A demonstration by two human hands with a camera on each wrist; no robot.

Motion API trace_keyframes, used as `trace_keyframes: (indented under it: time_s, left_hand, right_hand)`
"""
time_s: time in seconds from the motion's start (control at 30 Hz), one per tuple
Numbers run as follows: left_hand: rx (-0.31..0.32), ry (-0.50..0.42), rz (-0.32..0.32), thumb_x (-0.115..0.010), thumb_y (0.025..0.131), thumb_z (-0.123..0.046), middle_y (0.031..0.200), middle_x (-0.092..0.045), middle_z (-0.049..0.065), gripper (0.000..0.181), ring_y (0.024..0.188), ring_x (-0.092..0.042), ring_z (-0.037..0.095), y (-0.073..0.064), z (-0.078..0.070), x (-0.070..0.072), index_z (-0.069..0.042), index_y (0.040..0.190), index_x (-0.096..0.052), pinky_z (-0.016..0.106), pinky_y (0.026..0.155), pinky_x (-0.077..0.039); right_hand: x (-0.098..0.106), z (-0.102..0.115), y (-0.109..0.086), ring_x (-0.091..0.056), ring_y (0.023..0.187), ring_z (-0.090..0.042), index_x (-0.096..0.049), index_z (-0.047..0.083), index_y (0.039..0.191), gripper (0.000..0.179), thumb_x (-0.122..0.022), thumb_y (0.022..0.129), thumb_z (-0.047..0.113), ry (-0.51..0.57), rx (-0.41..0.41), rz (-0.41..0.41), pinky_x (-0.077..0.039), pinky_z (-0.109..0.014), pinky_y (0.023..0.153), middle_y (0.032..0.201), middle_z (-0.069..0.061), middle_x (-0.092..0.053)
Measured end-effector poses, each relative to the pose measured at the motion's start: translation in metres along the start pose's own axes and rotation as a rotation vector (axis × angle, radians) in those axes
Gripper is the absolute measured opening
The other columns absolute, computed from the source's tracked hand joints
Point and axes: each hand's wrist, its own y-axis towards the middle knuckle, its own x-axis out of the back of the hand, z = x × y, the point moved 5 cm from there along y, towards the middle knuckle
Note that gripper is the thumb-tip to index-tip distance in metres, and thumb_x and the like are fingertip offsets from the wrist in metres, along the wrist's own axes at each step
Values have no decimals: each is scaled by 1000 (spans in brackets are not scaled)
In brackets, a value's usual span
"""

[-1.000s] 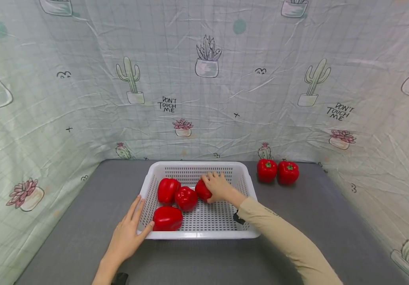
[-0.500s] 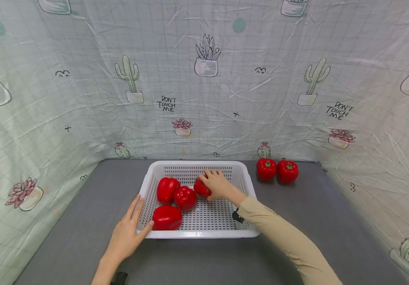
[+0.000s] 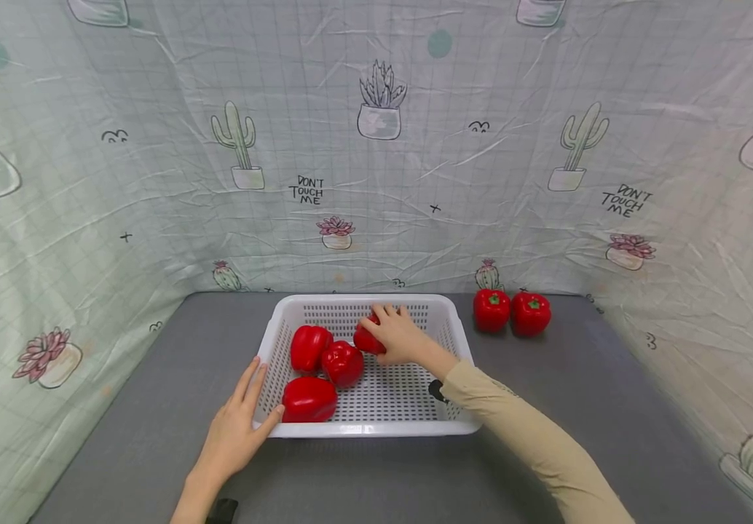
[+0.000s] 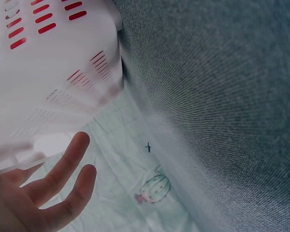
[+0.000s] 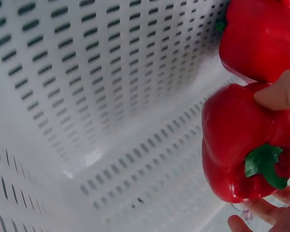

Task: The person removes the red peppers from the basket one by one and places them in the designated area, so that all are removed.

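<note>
Our right hand (image 3: 403,340) grips a red pepper (image 5: 232,130) over the basket (image 3: 392,404). Our left hand (image 3: 235,422) (spread wide) touches its rim (image 3: 363,429).

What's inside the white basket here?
Inside the white basket: four red peppers, one gripped by the right hand, which partly covers it. The floor directly beneath the other three is hidden.
</note>
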Motion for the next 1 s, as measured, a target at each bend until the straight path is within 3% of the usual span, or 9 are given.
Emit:
trace_keyframes:
  time_s: [0.47, 1.0]
  left_hand:
    - [11, 12, 1, -60, 79, -33, 143, -28, 13, 70, 97, -58, 34, 0, 2, -1, -5, 137, -33, 53, 73, -48]
    - [13, 11, 4, -61, 78, -33, 143, -28, 13, 70, 95, -59, 34, 0, 1, -1, -5, 137, -33, 51, 72, -50]
  right_hand:
    - [30, 7, -11, -44, 99, -24, -45, 21, 120, 60, -69, 67, 38, -5, 65, -59, -39, -42, 78, 113, -7, -46]
    - [69, 8, -39, -40, 103, -21, -42, 23, 117, 65, -69, 60, 39, 20, 91, -117, -39, -41, 82, 110, -5, -48]
